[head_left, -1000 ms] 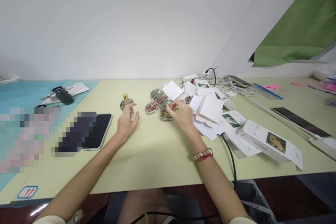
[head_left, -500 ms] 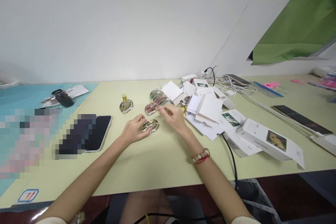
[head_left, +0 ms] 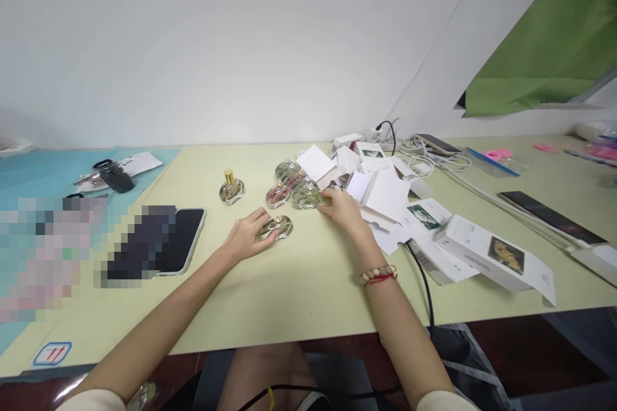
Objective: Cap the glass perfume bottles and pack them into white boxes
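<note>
My left hand (head_left: pixel 247 234) is closed around an uncapped glass perfume bottle (head_left: pixel 281 228), which rests on the table with its small nozzle showing. Beside a clear, greenish perfume bottle (head_left: pixel 306 194), my right hand (head_left: pixel 341 209) has its fingers bent together at the edge of the paper pile. Its fingertips are partly hidden, and I cannot make out what they hold. Behind sit a pink perfume bottle (head_left: pixel 278 194) and another greenish bottle (head_left: pixel 287 170), both uncapped. A perfume bottle with a gold cap (head_left: pixel 232 187) stands alone to the left.
Opened white cartons (head_left: pixel 385 196) lie heaped at right, with a printed box (head_left: pixel 501 257) nearer the edge. A black cable (head_left: pixel 427 289) hangs over the front edge. Phones (head_left: pixel 183 241) lie at left. A dark jar (head_left: pixel 114 176) tips on the blue mat.
My right hand has moved right, from over the grouped bottles to the pile's edge, where gold caps showed before. The greenish bottle is now uncovered. My left hand stays on its bottle.
</note>
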The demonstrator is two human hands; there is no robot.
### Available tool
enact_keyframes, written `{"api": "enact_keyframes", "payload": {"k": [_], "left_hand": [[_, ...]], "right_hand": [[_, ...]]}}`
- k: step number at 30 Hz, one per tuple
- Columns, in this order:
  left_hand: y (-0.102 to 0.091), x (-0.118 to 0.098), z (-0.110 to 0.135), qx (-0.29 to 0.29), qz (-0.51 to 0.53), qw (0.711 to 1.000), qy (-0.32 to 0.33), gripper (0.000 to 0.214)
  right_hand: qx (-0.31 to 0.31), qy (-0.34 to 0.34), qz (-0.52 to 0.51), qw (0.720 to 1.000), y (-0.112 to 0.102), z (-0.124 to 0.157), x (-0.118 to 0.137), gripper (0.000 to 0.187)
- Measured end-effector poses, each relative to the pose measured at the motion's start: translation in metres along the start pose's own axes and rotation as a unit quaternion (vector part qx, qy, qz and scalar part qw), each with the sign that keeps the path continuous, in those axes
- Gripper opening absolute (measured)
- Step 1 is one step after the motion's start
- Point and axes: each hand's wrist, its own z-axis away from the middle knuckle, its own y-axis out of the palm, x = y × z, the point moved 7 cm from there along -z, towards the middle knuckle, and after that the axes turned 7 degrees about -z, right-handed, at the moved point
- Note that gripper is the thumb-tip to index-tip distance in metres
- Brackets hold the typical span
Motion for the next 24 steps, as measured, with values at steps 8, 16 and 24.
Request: {"api": "enact_keyframes", "payload": {"k": [8, 16, 24], "left_hand": [[-0.001, -0.001, 0.0, 0.004, 0.015, 1.0, 0.0, 0.02], [-0.001, -0.001, 0.0, 0.003, 0.016, 1.0, 0.0, 0.02], [0.0, -0.001, 0.0, 0.015, 0.026, 0.999, -0.01, 0.021]], "right_hand": [[-0.035, -0.006, -0.016, 0.999, 0.005, -0.005, -0.002, 0.024], [-0.028, -0.026, -0.005, 0.999, 0.012, -0.008, -0.002, 0.022], [-0.1, -0.006, -0.067, 0.993, 0.001, -0.008, -0.008, 0.022]]}}
